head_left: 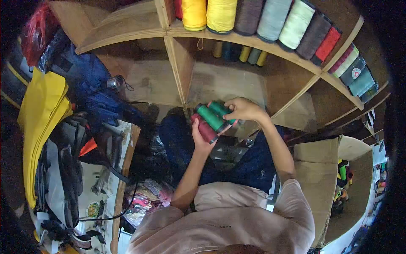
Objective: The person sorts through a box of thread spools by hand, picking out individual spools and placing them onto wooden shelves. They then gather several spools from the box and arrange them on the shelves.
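Note:
My left hand (203, 143) is wrapped around a bunch of thread spools held in front of the shelf. Nearest its thumb lies a dark red thread spool (204, 128), tilted, with a green thread spool (211, 117) alongside it. A second green thread spool (217, 108) sits farther back in the bunch, partly covered by the fingers of my right hand (248, 111). Those fingers are bent and closed on the back of the bunch from the right. A bit of red or pink shows under them, mostly hidden.
Large thread spools in yellow (221, 16), grey (274, 19) and other colours line the upper wooden shelf (237, 37). To my right stands an open cardboard box (315, 169) with spools inside. Yellow folded material (44, 114) and dark cloth hang at left, beside a white-topped table (94, 194).

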### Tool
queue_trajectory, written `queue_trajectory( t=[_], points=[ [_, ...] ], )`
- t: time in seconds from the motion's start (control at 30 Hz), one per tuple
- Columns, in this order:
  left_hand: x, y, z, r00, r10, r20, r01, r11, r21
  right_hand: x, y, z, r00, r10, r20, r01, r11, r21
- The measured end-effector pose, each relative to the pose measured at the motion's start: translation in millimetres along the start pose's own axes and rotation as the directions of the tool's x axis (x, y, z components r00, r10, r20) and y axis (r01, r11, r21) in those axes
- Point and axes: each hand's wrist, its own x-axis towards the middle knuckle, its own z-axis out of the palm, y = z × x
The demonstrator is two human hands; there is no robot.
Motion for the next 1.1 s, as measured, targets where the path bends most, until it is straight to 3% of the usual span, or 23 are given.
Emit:
queue_trajectory(
  t=[0.07,0.13,0.2,0.27,0.33,0.4,0.43,0.5,0.53,0.6,0.63,0.67,0.73,0.9,0.97,1.0,1.03,1.1],
  points=[
    [1.2,-0.3,-10.7,0.999,-0.007,-0.051,0.006,1.000,-0.007,-2.5,-25.2,-17.8,0.990,0.041,0.132,-0.044,0.999,0.021],
    [2.2,-1.0,-11.6,0.997,-0.015,0.074,0.032,0.973,-0.230,8.0,-20.2,-25.6,0.996,0.000,0.085,-0.008,0.996,0.092],
    [3.3,-1.0,-11.8,0.998,-0.006,0.066,0.020,0.977,-0.214,25.3,-11.6,-28.4,0.998,-0.042,0.038,0.035,0.986,0.161],
    [3.9,0.3,-11.3,0.999,0.006,0.038,0.001,0.984,-0.176,51.9,-1.0,-23.5,0.968,0.008,-0.250,0.106,0.892,0.440],
    [4.7,0.1,-10.6,0.995,0.008,0.097,0.008,0.987,-0.162,95.5,21.7,-21.5,0.973,-0.011,-0.229,0.097,0.926,0.365],
    [4.2,-0.4,-9.1,1.000,0.000,0.015,0.002,0.992,-0.124,128.8,26.7,-11.0,0.879,0.075,-0.472,0.160,0.885,0.437],
    [3.4,-0.8,-7.8,0.999,0.006,0.038,-0.001,0.993,-0.121,134.1,18.4,-12.3,0.873,0.066,-0.484,0.173,0.885,0.433],
    [4.0,-1.0,-10.2,0.999,0.000,0.051,0.006,0.993,-0.117,135.9,-0.1,-11.6,0.795,0.093,-0.599,-0.053,0.995,0.084],
    [4.1,-0.8,-10.8,0.999,-0.005,0.051,0.012,0.993,-0.121,144.2,6.6,-5.6,0.791,0.084,-0.607,-0.043,0.996,0.082],
    [3.3,-1.5,-12.6,0.999,-0.002,0.033,0.007,0.990,-0.138,169.3,26.1,12.1,0.681,0.066,-0.729,0.018,0.994,0.107],
    [4.1,-2.3,-15.4,0.999,-0.001,0.043,0.007,0.990,-0.143,183.6,38.2,17.5,0.697,0.162,-0.699,-0.111,0.987,0.117],
    [5.6,-2.2,-16.8,0.999,0.001,0.051,0.007,0.989,-0.149,196.4,46.7,21.7,0.694,0.153,-0.703,-0.104,0.988,0.112],
    [4.0,0.9,-7.8,1.000,0.003,0.009,-0.002,0.994,-0.109,207.5,40.9,25.2,0.574,0.111,-0.811,0.022,0.988,0.151],
    [4.8,-1.3,-11.6,1.000,-0.013,0.014,0.014,0.991,-0.135,232.3,62.6,32.4,0.637,0.102,-0.764,-0.005,0.992,0.128],
    [4.3,-1.5,-14.0,0.999,-0.016,0.051,0.023,0.988,-0.152,223.0,47.4,38.6,0.481,0.027,-0.877,-0.171,0.983,-0.063],
    [4.1,-1.1,-13.2,0.996,-0.017,0.089,0.032,0.985,-0.169,220.6,50.0,40.1,0.481,0.028,-0.876,-0.171,0.983,-0.063],
    [3.9,-0.7,-12.4,0.996,-0.017,0.089,0.032,0.985,-0.168,217.6,53.4,40.0,0.613,0.064,-0.788,-0.234,0.967,-0.103],
    [3.4,-0.6,-10.6,1.000,-0.014,0.012,0.016,0.993,-0.120,221.0,61.2,41.4,0.727,0.111,-0.678,-0.286,0.946,-0.152]
  ],
)
